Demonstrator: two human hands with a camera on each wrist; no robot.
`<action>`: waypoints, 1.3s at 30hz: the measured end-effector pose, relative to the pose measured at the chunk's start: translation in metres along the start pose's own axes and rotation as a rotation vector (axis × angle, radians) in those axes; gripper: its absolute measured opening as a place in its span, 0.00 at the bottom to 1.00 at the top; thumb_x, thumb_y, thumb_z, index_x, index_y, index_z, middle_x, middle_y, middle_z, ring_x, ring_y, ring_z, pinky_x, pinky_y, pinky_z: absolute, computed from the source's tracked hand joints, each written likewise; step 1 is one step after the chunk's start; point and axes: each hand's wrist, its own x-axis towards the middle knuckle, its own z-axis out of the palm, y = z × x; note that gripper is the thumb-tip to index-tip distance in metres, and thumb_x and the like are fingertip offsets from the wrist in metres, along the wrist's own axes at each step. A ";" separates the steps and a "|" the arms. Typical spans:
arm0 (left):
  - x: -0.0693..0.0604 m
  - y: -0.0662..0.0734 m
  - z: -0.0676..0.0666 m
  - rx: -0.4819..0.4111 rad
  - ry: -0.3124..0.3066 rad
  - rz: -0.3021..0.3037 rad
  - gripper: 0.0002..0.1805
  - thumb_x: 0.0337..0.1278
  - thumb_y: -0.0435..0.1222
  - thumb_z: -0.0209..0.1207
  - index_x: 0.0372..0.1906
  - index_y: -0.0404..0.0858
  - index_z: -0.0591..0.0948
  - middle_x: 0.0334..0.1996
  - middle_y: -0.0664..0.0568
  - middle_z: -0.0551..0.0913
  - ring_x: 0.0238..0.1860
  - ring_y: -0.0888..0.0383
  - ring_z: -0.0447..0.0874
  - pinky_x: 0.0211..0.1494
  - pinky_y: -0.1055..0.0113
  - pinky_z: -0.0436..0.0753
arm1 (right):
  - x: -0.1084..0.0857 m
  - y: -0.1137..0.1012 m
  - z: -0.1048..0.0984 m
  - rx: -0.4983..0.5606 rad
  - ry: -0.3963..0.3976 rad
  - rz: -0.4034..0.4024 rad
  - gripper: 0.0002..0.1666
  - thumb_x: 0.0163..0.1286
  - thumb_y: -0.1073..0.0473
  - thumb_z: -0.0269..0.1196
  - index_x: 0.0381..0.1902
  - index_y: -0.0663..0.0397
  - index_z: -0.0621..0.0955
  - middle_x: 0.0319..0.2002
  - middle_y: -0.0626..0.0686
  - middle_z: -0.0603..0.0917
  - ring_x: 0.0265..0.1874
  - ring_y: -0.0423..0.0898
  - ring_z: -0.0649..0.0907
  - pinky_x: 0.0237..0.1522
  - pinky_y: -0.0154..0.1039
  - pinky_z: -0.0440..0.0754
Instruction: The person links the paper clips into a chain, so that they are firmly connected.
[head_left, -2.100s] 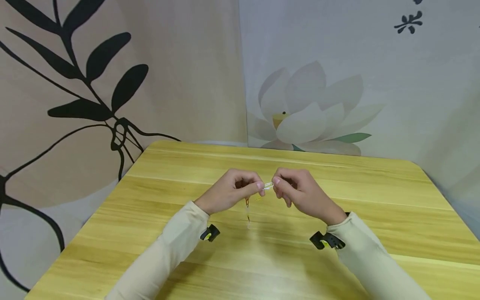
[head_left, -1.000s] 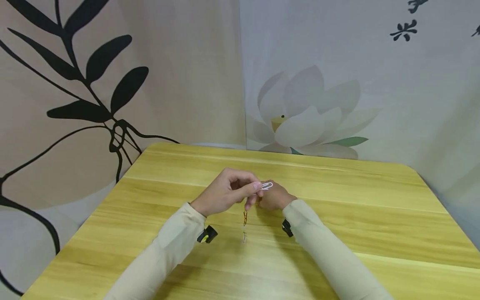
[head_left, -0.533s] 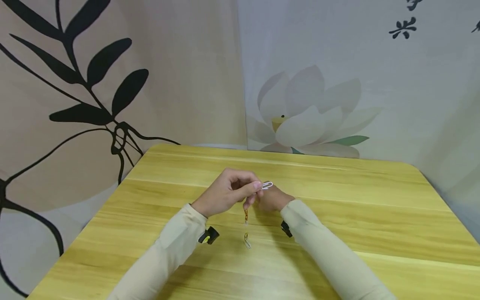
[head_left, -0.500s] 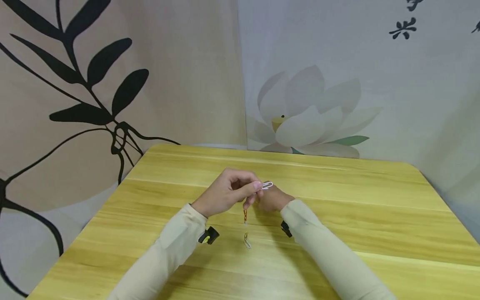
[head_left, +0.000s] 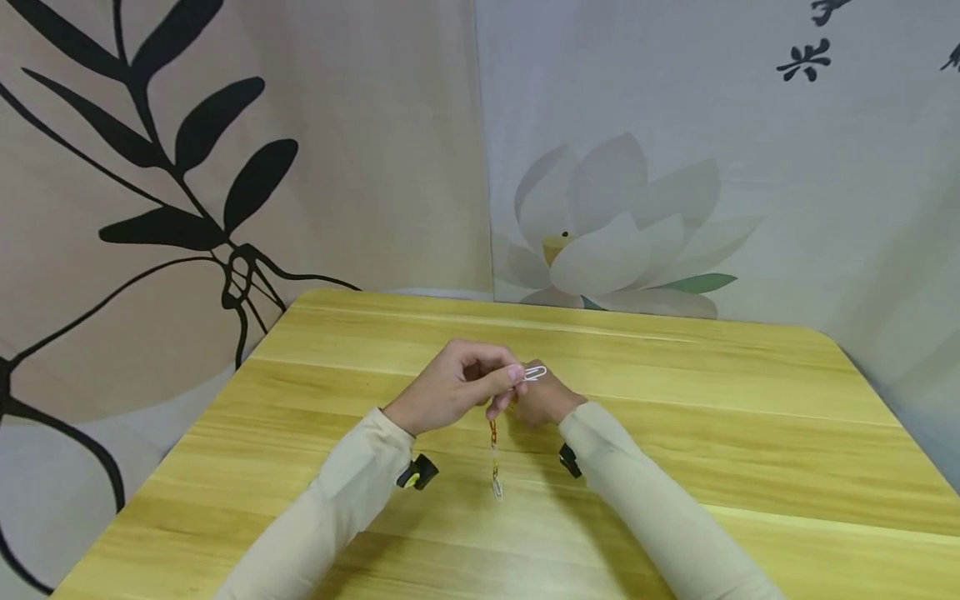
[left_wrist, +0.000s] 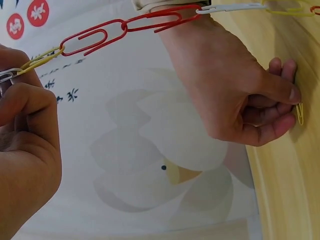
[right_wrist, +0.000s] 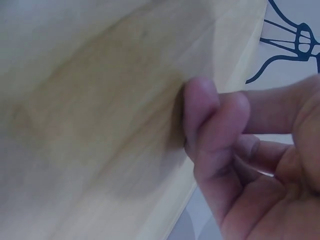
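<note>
My left hand is raised over the table and pinches a white paper clip between thumb and index finger. From that clip a chain of linked paper clips in yellow, red and white hangs down. Its lower end, a white clip, dangles in the head view. Beyond the left hand, my right hand reaches down to the tabletop. Its thumb and fingertips pinch a loose yellow paper clip, seen in the left wrist view. In the right wrist view the curled fingers hide that clip.
The wooden table spreads under both hands. A cloth backdrop with a printed lotus and dark leaves stands behind its far edge. Black wrist cameras sit at both cuffs.
My right hand has left the white clip and moved down and leftward to the yellow clip on the table. The left hand has barely moved, while the hanging chain sways slightly.
</note>
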 end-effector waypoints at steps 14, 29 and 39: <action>0.003 0.004 0.000 0.019 0.011 -0.004 0.11 0.72 0.30 0.53 0.34 0.29 0.81 0.20 0.53 0.76 0.21 0.62 0.75 0.27 0.66 0.78 | -0.006 0.000 0.001 -0.074 0.100 -0.253 0.24 0.51 0.82 0.61 0.30 0.47 0.88 0.35 0.44 0.90 0.38 0.40 0.84 0.41 0.32 0.81; -0.002 0.001 -0.003 0.031 0.014 -0.003 0.11 0.73 0.30 0.52 0.34 0.30 0.82 0.19 0.55 0.76 0.20 0.62 0.75 0.27 0.68 0.77 | -0.005 0.011 0.005 0.019 0.006 -0.339 0.32 0.50 0.84 0.55 0.41 0.47 0.88 0.36 0.46 0.88 0.19 0.37 0.63 0.25 0.28 0.63; -0.004 0.000 -0.004 0.027 0.023 -0.012 0.12 0.73 0.32 0.53 0.34 0.33 0.82 0.19 0.54 0.76 0.20 0.61 0.75 0.27 0.68 0.77 | -0.017 0.019 -0.001 0.166 -0.014 -0.280 0.10 0.57 0.77 0.57 0.28 0.58 0.77 0.15 0.44 0.68 0.12 0.37 0.70 0.20 0.28 0.66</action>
